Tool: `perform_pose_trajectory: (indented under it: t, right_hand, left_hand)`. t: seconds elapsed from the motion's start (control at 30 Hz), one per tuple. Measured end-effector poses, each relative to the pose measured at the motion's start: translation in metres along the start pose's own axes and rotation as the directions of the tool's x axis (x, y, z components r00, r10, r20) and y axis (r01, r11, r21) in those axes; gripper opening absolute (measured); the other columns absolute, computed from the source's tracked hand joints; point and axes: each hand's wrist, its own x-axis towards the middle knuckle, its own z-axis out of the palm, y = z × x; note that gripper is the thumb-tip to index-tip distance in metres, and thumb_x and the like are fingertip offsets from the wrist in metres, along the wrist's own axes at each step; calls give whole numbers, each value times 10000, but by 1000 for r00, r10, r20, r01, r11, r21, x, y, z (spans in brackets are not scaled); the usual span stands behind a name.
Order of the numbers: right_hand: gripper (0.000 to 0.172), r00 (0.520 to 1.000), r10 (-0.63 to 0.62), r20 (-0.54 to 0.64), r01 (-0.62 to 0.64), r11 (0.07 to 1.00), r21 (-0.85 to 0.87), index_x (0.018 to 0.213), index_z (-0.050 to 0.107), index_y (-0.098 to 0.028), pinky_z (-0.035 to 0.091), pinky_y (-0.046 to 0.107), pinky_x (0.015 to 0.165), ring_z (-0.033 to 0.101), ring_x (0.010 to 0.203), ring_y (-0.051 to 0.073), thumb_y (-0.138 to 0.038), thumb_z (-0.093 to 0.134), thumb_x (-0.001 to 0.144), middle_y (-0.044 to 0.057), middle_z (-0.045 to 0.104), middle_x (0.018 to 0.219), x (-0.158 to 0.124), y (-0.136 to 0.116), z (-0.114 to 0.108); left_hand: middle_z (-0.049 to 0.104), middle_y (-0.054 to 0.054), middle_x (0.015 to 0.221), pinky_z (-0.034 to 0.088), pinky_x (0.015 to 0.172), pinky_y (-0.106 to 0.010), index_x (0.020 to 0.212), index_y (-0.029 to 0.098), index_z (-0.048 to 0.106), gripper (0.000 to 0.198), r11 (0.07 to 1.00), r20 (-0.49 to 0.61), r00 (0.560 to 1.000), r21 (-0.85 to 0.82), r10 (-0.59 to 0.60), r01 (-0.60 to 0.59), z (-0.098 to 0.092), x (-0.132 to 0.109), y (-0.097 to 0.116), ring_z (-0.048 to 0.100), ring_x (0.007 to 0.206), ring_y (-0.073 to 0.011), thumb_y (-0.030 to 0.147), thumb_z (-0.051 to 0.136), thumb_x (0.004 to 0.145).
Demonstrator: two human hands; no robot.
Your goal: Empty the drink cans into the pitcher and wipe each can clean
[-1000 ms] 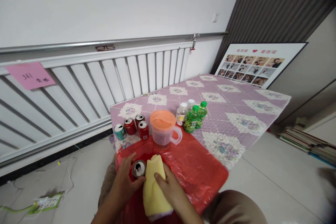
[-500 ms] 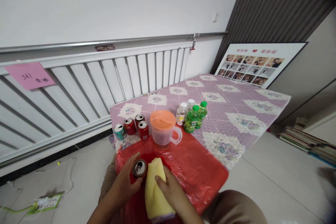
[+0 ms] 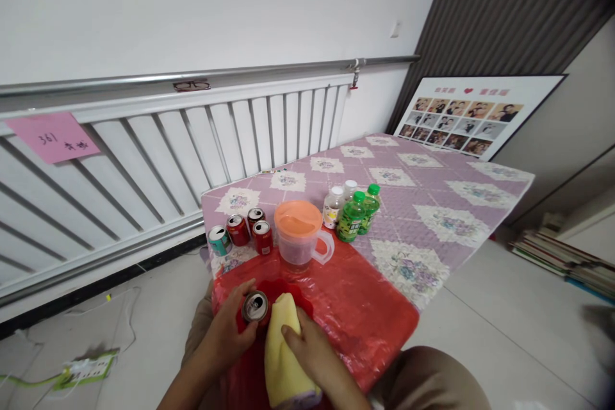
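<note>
My left hand (image 3: 225, 333) is wrapped round a red drink can (image 3: 255, 307) with an opened top, held upright over the red plastic sheet (image 3: 365, 314) at the near end of the table. My right hand (image 3: 312, 352) grips a folded yellow cloth (image 3: 283, 359) and presses its upper end against the can's right side. Both hands sit close together at the bottom centre of the head view.
Behind the hands stand three more cans (image 3: 240, 230), a clear jug with an orange lid (image 3: 298, 232) and several small bottles (image 3: 353, 211) on a purple quilted table cover (image 3: 432, 198). A white radiator (image 3: 144, 160) runs along the wall; a photo board (image 3: 466, 116) leans at the right.
The can has tilted slightly and shifted right under my left hand. My right hand and the cloth have slid a little down and left along the can.
</note>
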Motion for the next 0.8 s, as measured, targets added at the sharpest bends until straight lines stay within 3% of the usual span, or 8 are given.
perform_pose_trajectory:
  t: [0.17,0.33,0.43,0.57,0.8]
  right_hand:
    - [439,1000,15,-24,-14,1000,24,1255,580,-193,437,382,977,595,1152,259,-336,530,843,105,646,1259,0,-2,-1]
    - [483,993,17,-115,-6,995,97,1294,552,-205,466,377,950,598,1147,262,-359,532,838,94,629,1290,2,-8,0]
    - [505,993,7,-114,6,993,119,1321,519,-192,481,369,929,616,1119,260,-348,523,841,105,616,1308,4,-11,1]
    - [485,996,5,-94,4,995,103,1305,534,-185,469,375,945,607,1141,263,-329,527,841,112,613,1313,6,-6,3]
    - [458,999,-23,-25,24,1000,14,1293,553,-177,426,365,993,589,1170,252,-302,520,854,117,595,1338,-2,3,2]
  left_hand:
    - [568,-104,1351,407,1091,-469,1364,216,430,699,999,47,999,-38,-2,3,-1,-2,1,531,1260,-264,94,527,683]
    - [569,-132,1294,420,1042,-542,1300,195,496,662,993,-109,993,102,-53,64,5,-3,5,526,1226,-345,243,667,663]
    - [608,-126,1186,469,978,-530,1255,180,520,596,990,-148,987,116,-63,81,7,-2,6,587,1121,-331,261,653,679]
    - [637,-107,1123,503,938,-492,1230,181,529,556,993,-129,991,109,-36,50,7,-1,7,623,1054,-303,245,622,686]
    - [632,-103,1240,461,1032,-456,1306,193,477,639,1000,-28,1000,14,-8,9,1,-1,7,603,1155,-267,125,518,672]
